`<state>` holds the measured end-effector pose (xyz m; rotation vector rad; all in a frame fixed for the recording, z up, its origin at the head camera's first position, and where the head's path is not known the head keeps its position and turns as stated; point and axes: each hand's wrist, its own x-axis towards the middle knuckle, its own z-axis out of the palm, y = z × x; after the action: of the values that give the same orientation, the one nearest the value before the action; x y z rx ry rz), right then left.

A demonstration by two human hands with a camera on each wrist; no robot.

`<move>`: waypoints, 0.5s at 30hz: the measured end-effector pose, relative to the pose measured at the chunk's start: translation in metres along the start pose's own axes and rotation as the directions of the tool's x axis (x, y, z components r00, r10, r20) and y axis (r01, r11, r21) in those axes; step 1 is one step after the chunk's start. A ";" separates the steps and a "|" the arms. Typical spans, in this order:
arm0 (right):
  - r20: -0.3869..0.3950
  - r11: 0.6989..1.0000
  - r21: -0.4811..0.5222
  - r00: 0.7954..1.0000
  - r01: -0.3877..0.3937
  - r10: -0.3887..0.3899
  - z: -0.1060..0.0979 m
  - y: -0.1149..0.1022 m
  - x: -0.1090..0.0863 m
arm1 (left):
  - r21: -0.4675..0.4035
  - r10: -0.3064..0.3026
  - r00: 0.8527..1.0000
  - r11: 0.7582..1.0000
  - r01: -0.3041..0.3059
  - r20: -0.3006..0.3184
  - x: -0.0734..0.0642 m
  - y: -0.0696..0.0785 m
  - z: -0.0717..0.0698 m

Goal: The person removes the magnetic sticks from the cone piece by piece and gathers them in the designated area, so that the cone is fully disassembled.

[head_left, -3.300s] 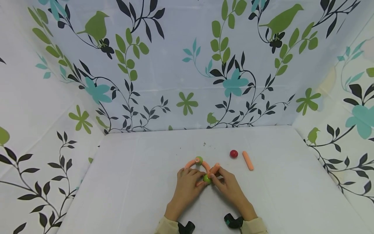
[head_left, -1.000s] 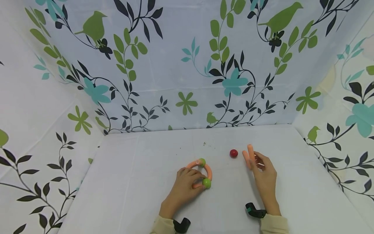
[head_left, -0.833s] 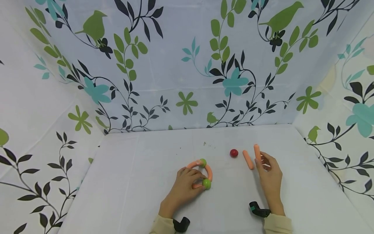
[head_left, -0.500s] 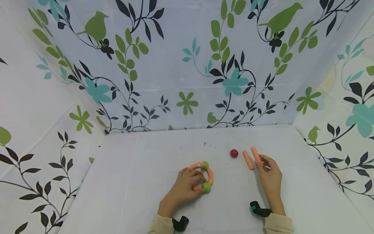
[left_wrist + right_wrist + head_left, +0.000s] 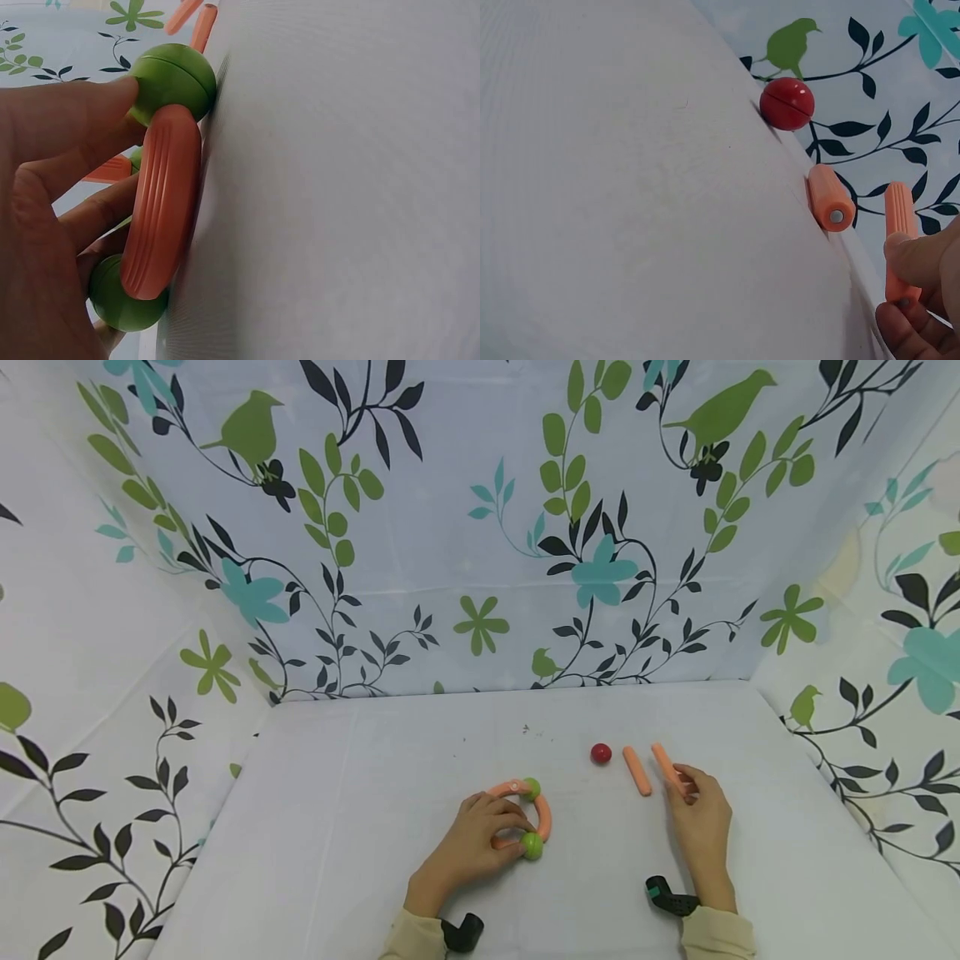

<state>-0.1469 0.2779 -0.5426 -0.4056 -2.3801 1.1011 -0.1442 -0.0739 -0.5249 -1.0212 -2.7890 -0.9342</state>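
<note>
My left hand [image 5: 480, 839] grips a ring of curved orange magnetic rods [image 5: 543, 817] joined by green balls [image 5: 532, 846], low over the white table. In the left wrist view, the thumb touches one green ball [image 5: 172, 79], with a ribbed curved rod [image 5: 163, 202] running from it to another green ball [image 5: 124, 296]. The fingers hide part of the ring. My right hand [image 5: 701, 822] pinches a straight orange magnetic rod [image 5: 666, 767] between thumb and fingers. Just left of it a second straight rod [image 5: 637, 771] lies on the table, its metal end visible in the right wrist view.
A red ball [image 5: 601, 753] rests on the table left of the loose rod. The white table [image 5: 375, 827] stretches out on both sides of the hands. Cloth [image 5: 480, 527] printed with leaves and birds hangs behind and beside it.
My right hand has left the ring and gone right with the straight rod, past the loose one, then lowered slightly. My left hand still holds the ring, which has shifted and turned slightly.
</note>
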 end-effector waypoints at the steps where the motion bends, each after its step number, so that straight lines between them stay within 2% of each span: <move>1: 0.003 1.000 -0.010 1.000 -0.002 0.002 0.000 0.001 0.000 | 0.008 0.006 1.000 1.000 -0.006 0.001 0.000 0.000 0.000; 6: 0.020 0.998 -0.051 1.000 -0.022 0.023 -0.001 0.004 0.000 | 0.026 0.038 0.999 0.999 -0.038 0.005 0.001 0.001 0.000; 15: 0.039 0.997 -0.077 0.999 -0.019 0.022 0.001 0.004 0.001 | 0.021 0.042 0.999 0.999 -0.042 0.007 0.002 0.004 -0.003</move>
<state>-0.1482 0.2804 -0.5464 -0.4392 -2.4641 1.0391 -0.1439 -0.0719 -0.5195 -1.0784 -2.7650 -0.8961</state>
